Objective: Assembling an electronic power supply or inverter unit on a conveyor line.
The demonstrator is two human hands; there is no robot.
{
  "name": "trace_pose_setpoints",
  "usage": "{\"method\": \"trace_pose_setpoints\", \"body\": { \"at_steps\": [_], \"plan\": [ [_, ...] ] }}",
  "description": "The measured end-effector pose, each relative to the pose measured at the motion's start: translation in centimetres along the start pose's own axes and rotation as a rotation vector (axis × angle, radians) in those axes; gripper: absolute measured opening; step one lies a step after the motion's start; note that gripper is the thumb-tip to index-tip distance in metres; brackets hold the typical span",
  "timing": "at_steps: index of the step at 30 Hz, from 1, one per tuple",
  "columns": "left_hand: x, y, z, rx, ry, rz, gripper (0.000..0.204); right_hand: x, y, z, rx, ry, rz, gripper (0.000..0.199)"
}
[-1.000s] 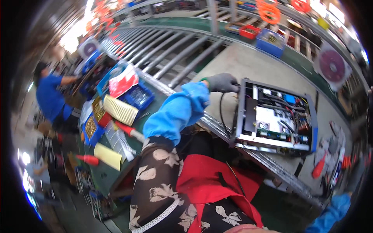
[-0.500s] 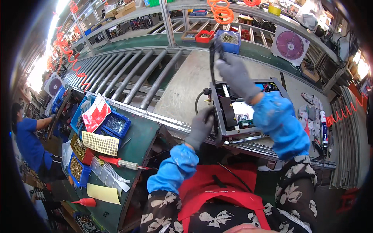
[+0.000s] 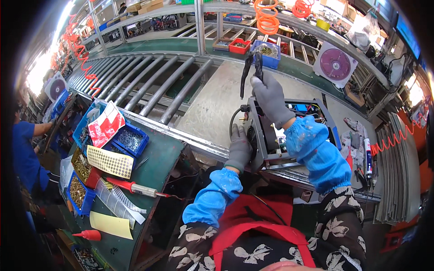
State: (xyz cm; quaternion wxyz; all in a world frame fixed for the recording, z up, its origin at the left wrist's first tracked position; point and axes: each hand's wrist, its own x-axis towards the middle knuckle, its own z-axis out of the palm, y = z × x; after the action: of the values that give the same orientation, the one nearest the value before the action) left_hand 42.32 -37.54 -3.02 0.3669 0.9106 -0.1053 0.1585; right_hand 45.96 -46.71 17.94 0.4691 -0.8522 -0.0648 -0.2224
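Observation:
A grey metal box (image 3: 266, 156) with its top open stands on the bench before me, with wires and boards inside. My right hand (image 3: 271, 97), in a grey glove, is raised over its far left part. It is closed on a black two-legged tool (image 3: 259, 65) that looks like pliers, with the legs joined at the top. At the box's near left side is my left hand (image 3: 239, 147), also gloved. Its fingers are bent around a black cable (image 3: 232, 118) that comes from a fitting on the box; the palm side is hidden.
Metal rollers (image 3: 156, 86) run to the left. A green side table (image 3: 158, 153) holds blue bins (image 3: 81, 196) of small parts, sticker sheets and a soldering iron (image 3: 140, 189). A tube (image 3: 368, 158) lies at the right. Orange coiled hoses (image 3: 266, 20) hang overhead. Another person (image 3: 27, 153) works at far left.
The black tool has swung in my right hand, and its two legs now show apart. My left hand has shifted slightly right and down along the box. The box appears a little turned.

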Motion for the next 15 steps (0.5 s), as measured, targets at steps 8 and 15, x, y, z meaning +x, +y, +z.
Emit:
{"method": "trace_pose_setpoints", "body": {
  "at_steps": [8,15],
  "plan": [
    [-4.9,1.7,-4.3,0.599,-0.357,0.512,0.028,0.2,4.9,1.3,-0.387,-0.352,0.073,0.034],
    [-5.2,0.9,-8.4,0.382,-0.344,0.665,0.015,-5.3,2.5,3.4,-0.562,-0.399,-0.139,0.028]
  ]
}}
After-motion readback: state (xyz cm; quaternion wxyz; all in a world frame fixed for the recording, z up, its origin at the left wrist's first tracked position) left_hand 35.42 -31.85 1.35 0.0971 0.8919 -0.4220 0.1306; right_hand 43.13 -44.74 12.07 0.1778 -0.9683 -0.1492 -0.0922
